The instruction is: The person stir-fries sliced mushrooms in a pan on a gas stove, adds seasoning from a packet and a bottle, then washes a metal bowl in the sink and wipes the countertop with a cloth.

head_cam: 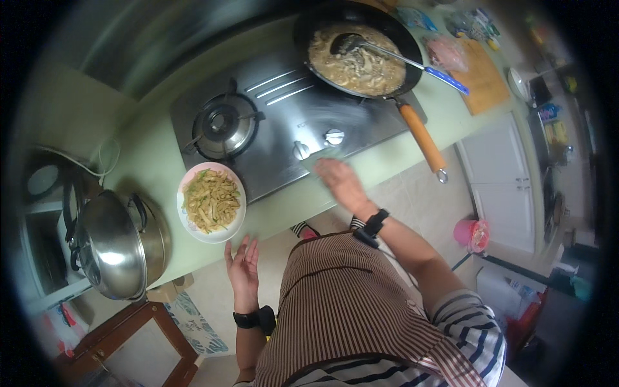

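Observation:
My right hand [341,181] presses a pale green cloth [319,159] on the front edge of the gas hob [275,169], just below its two control knobs [333,137]; hand and cloth are somewhat blurred. My left hand [243,263] is palm up with its fingers apart, holding nothing, just below a white plate with a pink rim [221,237]. Cooked strips with green pieces [211,200] fill that plate. On the hob's right side sits a black wok [413,53] with mushrooms in bubbling brown liquid [367,67]. A turner with a blue handle [445,80] rests in it.
The wok's wooden handle [420,130] juts over the counter edge. An unused-looking burner [220,121] is at the hob's left. A lidded steel pot [113,246] stands at the far left. At the right lie a wooden cutting board [478,77] and a bagged pink item [444,52].

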Demonstrator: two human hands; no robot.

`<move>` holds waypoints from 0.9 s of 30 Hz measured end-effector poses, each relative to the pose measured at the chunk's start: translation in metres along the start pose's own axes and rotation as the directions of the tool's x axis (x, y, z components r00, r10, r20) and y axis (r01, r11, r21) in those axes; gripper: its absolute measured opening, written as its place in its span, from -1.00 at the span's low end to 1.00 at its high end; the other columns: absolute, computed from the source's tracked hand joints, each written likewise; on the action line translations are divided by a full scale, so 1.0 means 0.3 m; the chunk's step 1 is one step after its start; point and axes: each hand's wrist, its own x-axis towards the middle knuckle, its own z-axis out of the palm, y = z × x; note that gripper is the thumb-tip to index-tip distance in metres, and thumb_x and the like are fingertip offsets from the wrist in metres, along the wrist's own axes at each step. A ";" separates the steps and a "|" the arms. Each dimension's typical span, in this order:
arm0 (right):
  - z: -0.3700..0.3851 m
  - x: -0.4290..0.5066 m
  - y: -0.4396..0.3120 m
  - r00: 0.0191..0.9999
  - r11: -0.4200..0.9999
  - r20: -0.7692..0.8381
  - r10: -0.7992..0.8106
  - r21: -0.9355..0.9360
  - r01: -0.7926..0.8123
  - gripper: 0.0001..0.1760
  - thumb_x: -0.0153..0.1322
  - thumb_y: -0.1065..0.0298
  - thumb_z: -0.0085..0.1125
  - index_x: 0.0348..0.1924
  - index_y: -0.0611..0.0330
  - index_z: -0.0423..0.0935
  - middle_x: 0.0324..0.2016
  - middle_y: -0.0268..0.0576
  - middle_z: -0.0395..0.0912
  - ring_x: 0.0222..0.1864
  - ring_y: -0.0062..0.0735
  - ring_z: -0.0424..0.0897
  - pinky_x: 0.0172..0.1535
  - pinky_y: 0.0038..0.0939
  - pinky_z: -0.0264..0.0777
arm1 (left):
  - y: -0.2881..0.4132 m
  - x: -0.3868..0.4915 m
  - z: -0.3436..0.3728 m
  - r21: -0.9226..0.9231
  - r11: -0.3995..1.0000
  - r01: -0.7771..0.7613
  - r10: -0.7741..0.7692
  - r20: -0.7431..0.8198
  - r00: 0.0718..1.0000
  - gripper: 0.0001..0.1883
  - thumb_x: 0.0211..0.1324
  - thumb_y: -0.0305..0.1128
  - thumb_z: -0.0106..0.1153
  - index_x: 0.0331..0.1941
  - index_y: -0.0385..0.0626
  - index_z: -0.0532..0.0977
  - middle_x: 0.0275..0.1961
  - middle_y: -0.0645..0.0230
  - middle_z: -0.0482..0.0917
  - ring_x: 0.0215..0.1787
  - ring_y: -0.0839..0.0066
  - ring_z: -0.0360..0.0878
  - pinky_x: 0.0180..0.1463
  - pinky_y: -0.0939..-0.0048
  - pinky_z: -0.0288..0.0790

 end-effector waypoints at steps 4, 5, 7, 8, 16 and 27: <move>-0.160 -0.088 0.223 0.877 0.911 -0.281 0.390 -0.022 -0.412 -0.58 0.29 0.47 0.09 0.04 0.20 0.51 0.08 -0.03 0.47 0.12 -0.06 0.42 0.16 -0.18 0.32 | -0.075 -0.038 0.040 0.077 0.997 -0.011 0.014 -0.034 0.999 -0.36 0.26 -0.54 -0.03 0.36 -0.09 -0.04 0.24 -0.08 0.36 0.16 0.14 0.51 0.14 0.31 0.46; -0.165 -0.100 0.225 0.915 0.946 -0.252 0.316 0.014 -0.323 -0.59 0.30 0.46 0.08 0.03 0.22 0.51 0.08 -0.01 0.46 0.12 -0.06 0.42 0.16 -0.17 0.33 | -0.105 -0.046 0.060 0.100 0.995 -0.005 0.008 -0.026 1.000 -0.39 0.26 -0.53 -0.04 0.35 -0.09 -0.01 0.23 -0.06 0.37 0.15 0.16 0.52 0.13 0.32 0.46; -0.135 -0.112 0.183 0.940 0.967 -0.244 0.239 0.149 -0.207 -0.60 0.31 0.44 0.05 0.02 0.27 0.49 0.07 0.03 0.46 0.11 -0.06 0.42 0.14 -0.17 0.33 | -0.168 -0.067 0.114 0.153 0.988 0.001 0.005 -0.037 0.999 -0.44 0.27 -0.52 -0.05 0.32 -0.11 0.06 0.21 -0.02 0.39 0.13 0.18 0.53 0.10 0.35 0.47; -0.109 -0.126 0.144 0.984 0.991 -0.160 0.084 0.119 -0.066 -0.60 0.33 0.41 0.05 0.05 0.25 0.47 0.09 0.02 0.44 0.13 -0.08 0.40 0.18 -0.16 0.30 | -0.200 -0.080 0.148 0.182 0.983 0.013 -0.013 -0.001 1.000 -0.47 0.27 -0.52 -0.06 0.30 -0.11 0.10 0.20 0.01 0.40 0.11 0.20 0.54 0.09 0.37 0.48; -0.325 -0.331 0.530 0.988 0.989 -0.073 0.135 -0.048 -0.138 -0.49 0.36 0.31 0.08 0.20 0.03 0.39 0.30 -0.15 0.25 0.35 -0.18 0.21 0.37 -0.14 0.04 | -0.525 -0.185 0.530 0.384 0.922 0.051 -0.155 0.247 0.957 -0.63 0.28 -0.52 -0.09 0.17 -0.12 0.28 0.11 0.12 0.46 0.05 0.31 0.58 0.01 0.43 0.50; -0.626 -0.280 1.109 0.764 0.832 -0.384 0.518 0.434 -0.346 -0.71 0.49 0.37 -0.09 -0.07 0.31 0.56 -0.04 0.03 0.58 0.02 -0.01 0.54 0.13 -0.22 0.38 | -0.829 -0.285 0.927 0.595 0.802 -0.055 -0.233 0.396 0.888 -0.73 0.34 -0.50 -0.13 0.09 -0.17 0.33 0.02 0.22 0.53 -0.02 0.39 0.58 0.02 0.43 0.46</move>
